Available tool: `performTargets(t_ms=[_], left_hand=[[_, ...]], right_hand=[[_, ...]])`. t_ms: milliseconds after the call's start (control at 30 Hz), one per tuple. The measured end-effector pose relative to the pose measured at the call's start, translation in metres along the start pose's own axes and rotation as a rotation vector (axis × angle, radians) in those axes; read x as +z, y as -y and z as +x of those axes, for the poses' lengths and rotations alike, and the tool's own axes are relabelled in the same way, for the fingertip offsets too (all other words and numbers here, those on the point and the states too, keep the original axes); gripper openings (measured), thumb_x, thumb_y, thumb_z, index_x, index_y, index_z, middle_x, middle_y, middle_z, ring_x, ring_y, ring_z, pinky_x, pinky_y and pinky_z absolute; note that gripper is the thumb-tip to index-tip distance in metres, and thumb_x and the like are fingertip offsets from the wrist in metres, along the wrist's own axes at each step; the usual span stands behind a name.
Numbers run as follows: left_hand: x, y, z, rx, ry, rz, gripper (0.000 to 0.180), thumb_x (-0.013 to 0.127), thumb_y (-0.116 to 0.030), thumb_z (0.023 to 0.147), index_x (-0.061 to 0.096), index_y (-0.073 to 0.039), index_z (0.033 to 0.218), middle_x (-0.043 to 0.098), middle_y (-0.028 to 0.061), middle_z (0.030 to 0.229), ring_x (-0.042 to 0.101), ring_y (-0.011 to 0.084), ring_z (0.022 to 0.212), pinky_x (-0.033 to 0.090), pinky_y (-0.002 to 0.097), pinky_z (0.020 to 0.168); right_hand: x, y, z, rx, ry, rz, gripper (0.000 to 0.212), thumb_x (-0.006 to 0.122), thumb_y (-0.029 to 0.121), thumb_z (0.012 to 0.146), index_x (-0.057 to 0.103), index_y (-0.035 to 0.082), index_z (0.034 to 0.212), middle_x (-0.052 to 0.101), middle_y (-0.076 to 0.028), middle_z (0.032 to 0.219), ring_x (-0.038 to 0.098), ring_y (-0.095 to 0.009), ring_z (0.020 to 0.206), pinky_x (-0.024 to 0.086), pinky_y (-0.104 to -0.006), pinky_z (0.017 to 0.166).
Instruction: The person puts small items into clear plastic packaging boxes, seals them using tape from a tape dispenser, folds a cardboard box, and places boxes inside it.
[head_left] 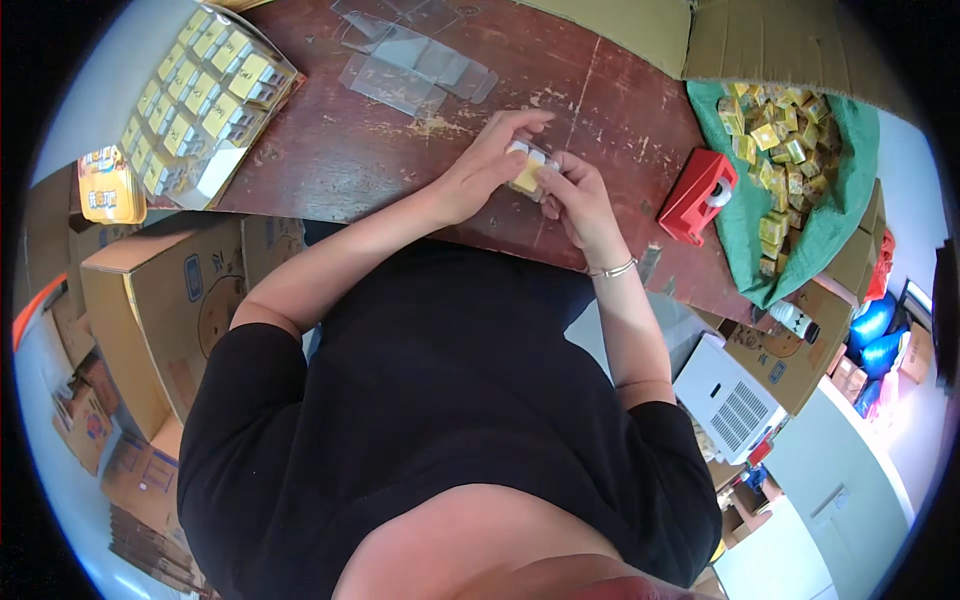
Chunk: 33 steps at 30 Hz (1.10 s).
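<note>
Small clear box (529, 174): between your two hands, over the table (625, 105) near its front edge | your left hand (478, 172): thumb and fingers holding its left side | your right hand (577, 198): thumb pressed on its right face, fingers curled beside it

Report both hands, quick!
Left hand: fingers partly extended, thumb at the small clear box with yellow inside; whether it grips cannot be told.
Right hand: closed, holding that box.
</note>
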<state>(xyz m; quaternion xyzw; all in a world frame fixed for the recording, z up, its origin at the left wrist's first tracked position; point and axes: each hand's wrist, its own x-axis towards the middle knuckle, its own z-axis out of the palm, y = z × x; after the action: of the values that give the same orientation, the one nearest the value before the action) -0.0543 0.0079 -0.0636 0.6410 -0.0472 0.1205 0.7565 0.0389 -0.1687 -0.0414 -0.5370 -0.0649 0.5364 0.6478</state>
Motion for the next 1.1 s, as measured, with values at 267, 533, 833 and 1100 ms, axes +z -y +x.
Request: performTargets(t_ms=[267,533,833,1100], left_hand=[[-0.02,-0.02,-0.002,0.171,0.233,0.535,0.039,0.06,-0.015,0.089,0.056,-0.007,0.128,0.049,0.0111,0.127,0.05,0.023,0.118,0.043,0.0381,0.096],[0.016,-0.033,0.02,-0.037,-0.169,0.252,0.039,0.066,-0.005,0.085,0.063,-0.008,0.124,0.054,0.0101,0.126,0.057,0.0216,0.111,0.049,0.0323,0.091],[0.031,-0.025,0.044,-0.024,0.019,0.227,0.03,0.068,-0.008,0.085,0.069,-0.006,0.115,0.059,0.0128,0.13,0.057,0.0201,0.116,0.048,0.0327,0.094],[0.062,-0.03,0.06,0.262,0.211,0.552,0.033,0.066,-0.005,0.083,0.069,-0.012,0.115,0.057,0.0147,0.131,0.058,0.0304,0.115,0.046,0.0397,0.097]], right_hand=[[0.008,0.007,0.003,-0.085,-0.061,0.07,0.008,0.063,0.004,0.088,0.056,0.005,0.093,0.064,-0.005,0.088,0.062,-0.011,0.071,0.053,-0.0247,0.063],[0.054,0.001,0.001,-0.686,-0.557,-0.81,0.064,0.078,0.012,0.071,0.047,-0.003,0.126,0.056,-0.017,0.114,0.059,-0.026,0.105,0.051,-0.0375,0.087],[0.023,-0.004,-0.015,-0.695,-0.681,-0.91,0.074,0.079,0.012,0.064,0.044,-0.003,0.128,0.055,-0.019,0.109,0.058,-0.035,0.101,0.049,-0.0401,0.085],[0.004,-0.017,-0.032,-0.767,-0.831,-0.767,0.071,0.078,0.011,0.064,0.046,-0.002,0.126,0.055,-0.018,0.108,0.058,-0.035,0.101,0.049,-0.0404,0.085]])
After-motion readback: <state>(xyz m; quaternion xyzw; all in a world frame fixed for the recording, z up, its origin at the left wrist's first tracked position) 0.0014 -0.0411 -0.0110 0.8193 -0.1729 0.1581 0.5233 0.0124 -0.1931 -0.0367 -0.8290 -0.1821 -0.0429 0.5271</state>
